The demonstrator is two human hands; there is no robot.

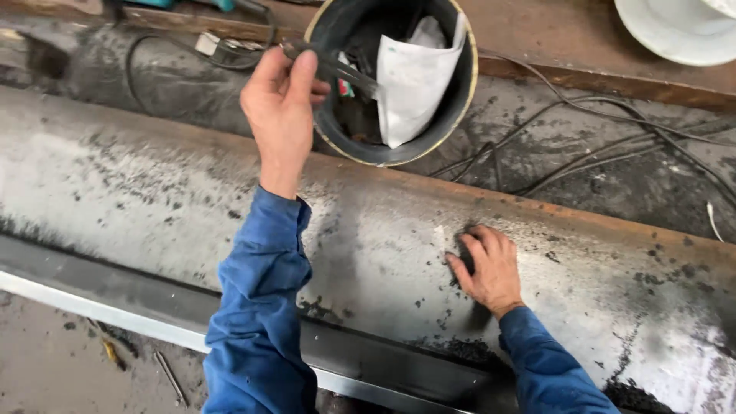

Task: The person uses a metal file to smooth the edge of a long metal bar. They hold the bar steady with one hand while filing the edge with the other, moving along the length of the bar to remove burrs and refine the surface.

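Observation:
My left hand (280,100) is raised over the rim of a black round bucket (452,107) and pinches a thin dark metal tool (337,69) that points into the bucket. A white paper bag (414,84) and small odds and ends lie inside it. My right hand (487,268) rests palm down on a long, scorched grey steel beam (153,184), fingers bent over a dark patch (464,257). Whether anything is under those fingers is hidden. Both arms wear blue sleeves.
Black cables (583,153) trail over the dirty surface behind the beam. A white round dish (675,34) sits top right on a rusty brown plank (552,46). A pale metal bar (100,310) runs along the beam's near edge, above a floor with loose rods (170,377).

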